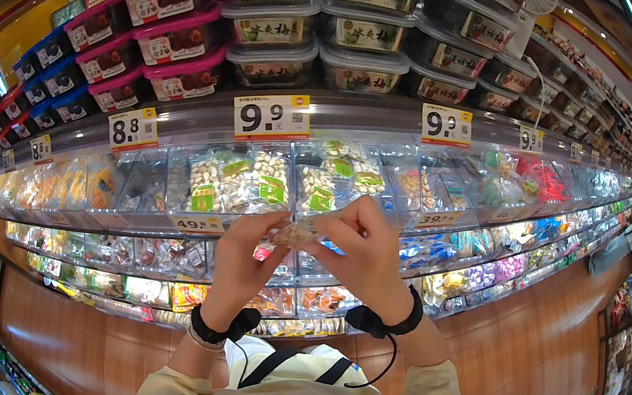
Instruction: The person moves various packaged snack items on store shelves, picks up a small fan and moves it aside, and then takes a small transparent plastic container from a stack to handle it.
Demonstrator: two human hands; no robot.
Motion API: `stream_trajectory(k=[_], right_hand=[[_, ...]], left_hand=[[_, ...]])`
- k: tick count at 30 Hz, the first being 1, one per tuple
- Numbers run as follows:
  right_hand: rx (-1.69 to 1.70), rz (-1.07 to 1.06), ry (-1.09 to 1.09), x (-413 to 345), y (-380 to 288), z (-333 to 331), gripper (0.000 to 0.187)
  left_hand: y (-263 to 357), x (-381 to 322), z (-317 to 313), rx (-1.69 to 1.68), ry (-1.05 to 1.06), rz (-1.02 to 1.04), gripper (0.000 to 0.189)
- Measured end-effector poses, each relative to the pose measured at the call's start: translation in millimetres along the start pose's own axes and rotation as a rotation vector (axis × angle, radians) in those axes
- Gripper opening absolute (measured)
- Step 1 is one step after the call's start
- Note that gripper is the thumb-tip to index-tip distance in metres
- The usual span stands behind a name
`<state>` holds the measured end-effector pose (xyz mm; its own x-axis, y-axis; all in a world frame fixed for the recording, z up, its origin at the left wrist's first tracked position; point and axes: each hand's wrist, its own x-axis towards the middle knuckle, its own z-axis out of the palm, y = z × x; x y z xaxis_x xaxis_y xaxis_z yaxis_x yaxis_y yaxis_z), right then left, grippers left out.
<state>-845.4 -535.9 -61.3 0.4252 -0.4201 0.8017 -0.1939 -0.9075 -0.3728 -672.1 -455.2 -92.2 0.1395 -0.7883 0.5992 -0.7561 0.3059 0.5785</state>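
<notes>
A small clear plastic packet (294, 235) is stretched between my two hands, in front of the shelf bins. My left hand (246, 251) pinches its left end between thumb and fingers. The packet's right end is in the grip of my right hand (363, 253), whose fingers are curled. What the packet holds is too small to tell. Just beyond my hands lie clear bags of pistachios (272, 182) with green labels, in a clear bin. More pistachio bags (317, 188) fill the bin to the right, partly hidden by my right hand.
Stacked lidded plastic tubs (368, 33) rise at the back, with pink-lidded tubs (176, 48) at left. Price cards (271, 117) line the ledge. Lower shelf tiers (166, 255) hold more packaged snacks. Wooden flooring (541, 329) runs along the right, where a person (615, 248) is in the aisle.
</notes>
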Motion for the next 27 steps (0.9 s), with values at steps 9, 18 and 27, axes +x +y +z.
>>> stream_trajectory(k=[9,18,27], right_hand=[[-0.008,0.324,-0.123,-5,71,-14,0.018],[-0.398,0.189,-0.538,62,155,57,0.035],[-0.619,0.429,-1.317,104,188,85,0.045]], left_hand=[[-81,-11,-31,-0.226,0.107,-0.538,0.027],[-122,26,-1,0.834,0.458,-0.221,0.048],[-120,25,4,0.825,0.501,-0.130,0.042]])
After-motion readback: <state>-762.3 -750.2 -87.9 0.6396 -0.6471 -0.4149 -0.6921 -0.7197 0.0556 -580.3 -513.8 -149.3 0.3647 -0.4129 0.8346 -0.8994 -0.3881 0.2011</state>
